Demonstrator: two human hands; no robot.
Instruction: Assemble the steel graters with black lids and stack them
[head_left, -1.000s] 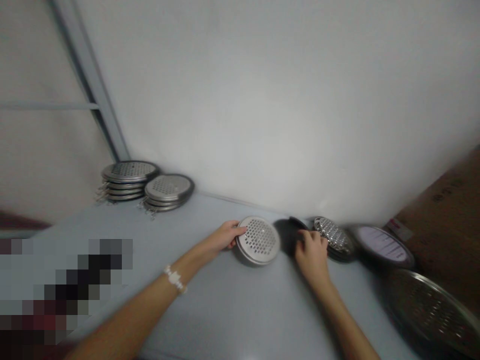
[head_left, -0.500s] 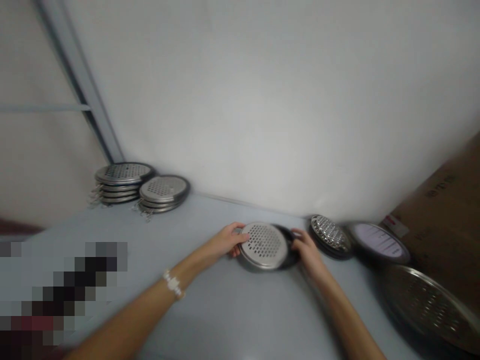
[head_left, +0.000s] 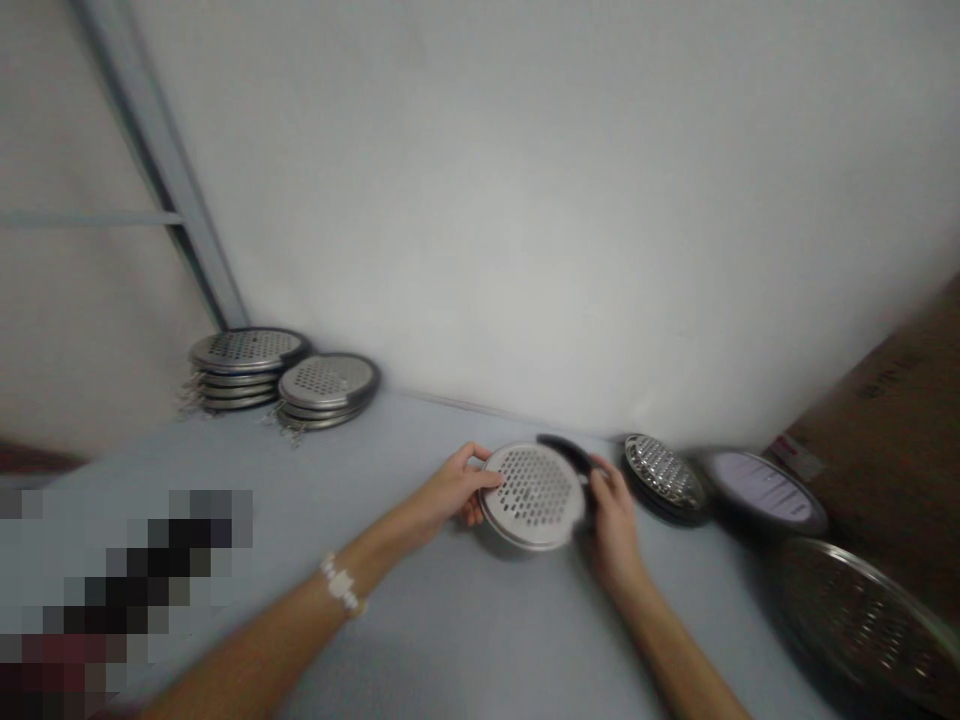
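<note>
A round metal grater (head_left: 534, 495) with a perforated face is held above the table. My left hand (head_left: 469, 485) pinches its left edge, thumb on top and fingers beneath. At its right side, my right hand (head_left: 616, 515) is closed around a black curved handle (head_left: 566, 450). The handle's upper end stands apart from the disc's edge. Where its lower part meets the metal is blurred and partly behind my fingers.
Two stacks of black-edged round graters (head_left: 251, 350) (head_left: 330, 380) stand at the back left. On the right are a pile of grater discs (head_left: 664, 470), a round container with a pale label (head_left: 765, 487), a large round metal piece (head_left: 870, 610) and a cardboard box (head_left: 892, 430).
The black handle has shifted against the disc: its upper end now sticks out past the edge. My right hand has turned and moved slightly right. My left hand keeps its hold.
</note>
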